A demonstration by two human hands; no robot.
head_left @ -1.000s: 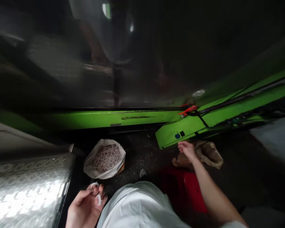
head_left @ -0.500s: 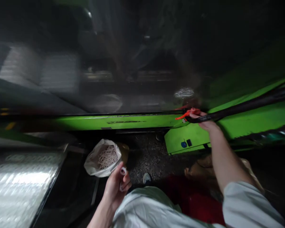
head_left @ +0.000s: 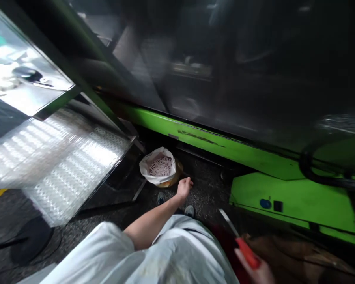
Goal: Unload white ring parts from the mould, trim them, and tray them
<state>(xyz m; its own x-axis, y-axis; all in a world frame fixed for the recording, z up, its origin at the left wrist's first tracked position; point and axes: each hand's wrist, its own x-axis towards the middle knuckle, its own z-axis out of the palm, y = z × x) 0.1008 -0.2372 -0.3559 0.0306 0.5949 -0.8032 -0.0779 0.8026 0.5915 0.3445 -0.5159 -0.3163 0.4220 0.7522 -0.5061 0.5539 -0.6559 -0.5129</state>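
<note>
Left hand (head_left: 184, 188): stretched forward and down over the floor, arm bare from a pale sleeve, fingers loosely curled together; whether anything lies inside them cannot be told; nothing seen gripped.
Nearest to left hand: white bag (head_left: 157, 170), just beside the fingertips, up and to the left, not touching.
White bag: open at the top, mouth rolled back, full of thin pale pink sticks (head_left: 161, 166); standing on the dark speckled floor (head_left: 207, 197), with a brown rim showing under its right side.
Right hand (head_left: 257, 272): low at the bottom edge, partly cut off, fingers clamped on the red handle of a tool.
Tool (head_left: 239, 240): red handle in the grip, thin grey metal blade pointing up and left, slanting away from the hand; blurred, kind not certain.
Beside right hand: crumpled brown sack (head_left: 296, 252), on the floor, just to the right of the tool.
Machine frame (head_left: 225, 148): bright green, running slantwise from upper left to right behind the bag; a lower green panel carries a blue button (head_left: 265, 203) and a small black square.
Black hose (head_left: 322, 177): curved, lying against the green frame at far right.
Metal plate (head_left: 65, 157): shiny, patterned, sloping at left, well apart from both hands.
Clothing: pale grey garment filling the lower middle; two shoe tips showing below the left hand.
</note>
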